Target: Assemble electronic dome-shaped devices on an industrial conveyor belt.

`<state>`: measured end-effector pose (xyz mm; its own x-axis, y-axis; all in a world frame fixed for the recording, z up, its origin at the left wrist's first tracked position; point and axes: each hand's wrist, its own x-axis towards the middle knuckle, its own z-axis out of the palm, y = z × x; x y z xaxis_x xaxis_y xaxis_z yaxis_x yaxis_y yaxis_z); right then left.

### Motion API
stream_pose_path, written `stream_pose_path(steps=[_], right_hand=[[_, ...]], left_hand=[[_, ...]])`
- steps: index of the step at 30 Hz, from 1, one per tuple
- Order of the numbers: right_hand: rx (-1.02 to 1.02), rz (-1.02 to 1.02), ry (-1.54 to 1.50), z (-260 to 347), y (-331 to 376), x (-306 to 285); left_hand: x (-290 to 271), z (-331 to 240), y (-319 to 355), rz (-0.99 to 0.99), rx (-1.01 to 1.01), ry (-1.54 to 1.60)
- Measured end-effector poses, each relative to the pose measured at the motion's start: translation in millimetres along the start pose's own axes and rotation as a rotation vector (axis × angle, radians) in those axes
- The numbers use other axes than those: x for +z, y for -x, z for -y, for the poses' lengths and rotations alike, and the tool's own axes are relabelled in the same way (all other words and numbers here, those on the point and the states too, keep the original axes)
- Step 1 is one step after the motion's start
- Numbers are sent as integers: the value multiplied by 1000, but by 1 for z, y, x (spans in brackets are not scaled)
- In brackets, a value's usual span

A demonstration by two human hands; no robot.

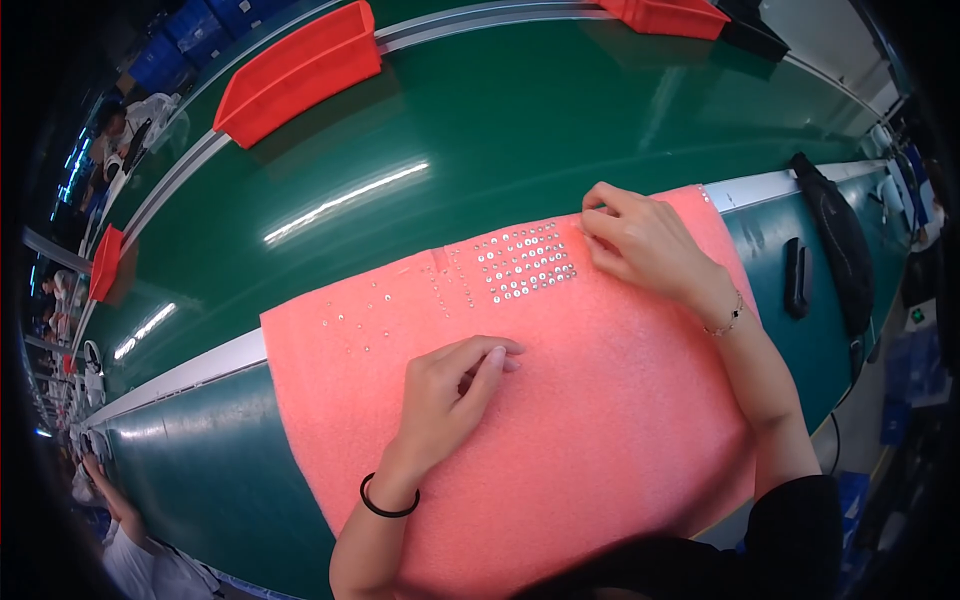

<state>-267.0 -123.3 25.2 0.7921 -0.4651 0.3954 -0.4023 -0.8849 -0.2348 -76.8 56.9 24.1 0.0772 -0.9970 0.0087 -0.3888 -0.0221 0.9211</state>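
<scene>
A pink foam sheet (600, 400) lies under both my hands. On its far part, small round silver pieces (527, 262) sit in close rows; several tiny pieces (366, 349) are scattered toward the left. My right hand (645, 245) is just right of the rows, over the sheet's far edge, its fingers curled in toward the thumb. Nearer to me, below the rows, my left hand (445, 395) has its thumb against the bent index finger. Whatever either hand may hold between the fingertips is hidden or too small to make out.
Beyond the sheet runs a green conveyor belt (480, 140) with a metal rail. Red bins (300, 75) stand along its far side. At the right lie a black pouch (838, 245) and a small black object (796, 278). Other people work at the far left.
</scene>
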Motion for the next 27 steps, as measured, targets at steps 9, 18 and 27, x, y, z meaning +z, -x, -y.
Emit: stream_pose_path(steps=[9, 18, 27], right_hand=[[85, 5, 91, 6, 1, 7], [191, 90, 161, 16, -5, 3], [273, -352, -360, -3, 16, 4]], left_hand=[[0, 3, -1, -9, 10, -6], [1, -2, -2, -27, -8, -29], [3, 1, -1, -43, -13, -42]])
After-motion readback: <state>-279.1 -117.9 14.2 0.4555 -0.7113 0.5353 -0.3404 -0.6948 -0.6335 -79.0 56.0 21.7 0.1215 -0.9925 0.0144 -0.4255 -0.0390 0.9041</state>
